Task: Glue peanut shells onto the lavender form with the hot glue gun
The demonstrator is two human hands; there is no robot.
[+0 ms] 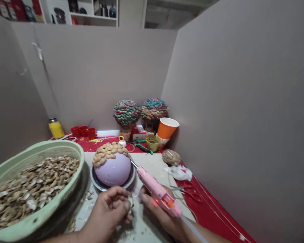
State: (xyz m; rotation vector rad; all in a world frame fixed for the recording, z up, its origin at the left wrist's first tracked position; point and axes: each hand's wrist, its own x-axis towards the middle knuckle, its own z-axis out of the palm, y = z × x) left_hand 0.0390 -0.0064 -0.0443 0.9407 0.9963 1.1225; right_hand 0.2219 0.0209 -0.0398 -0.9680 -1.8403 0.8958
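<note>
Nearest me, just in front of the ball (114, 172), the left hand (111, 207) has thumb and fingers pinched on a single shell (130, 203). Nearer than the ball and to its right, the right hand (155, 206) is closed round the glue gun (154, 187), though I can't see most of those fingers behind the pink body. The gun's nozzle points at the ball's upper right side; whether it touches, I can't tell.

The ball itself, smooth and purple, sits in a bowl (92, 177) on the pale board (152, 165). Overlapping shells (110, 152) cap its top, reaching further down on the left; the lower front is bare. Left of the ball stands a big green basket (78, 150), heaped with loose shells (40, 182).

Right of the ball lie red-handled scissors (192, 195), then a white plastic bag (179, 172) and a brown bundle (171, 157) a little further off. Beyond the ball, on red cloth (103, 145), I see green-handled pliers (145, 148), an orange cup (168, 128) leaning over, and two colourful trees (127, 113) side by side. Beyond it to the left are red cups (83, 131) and a yellow bottle (56, 129).
</note>
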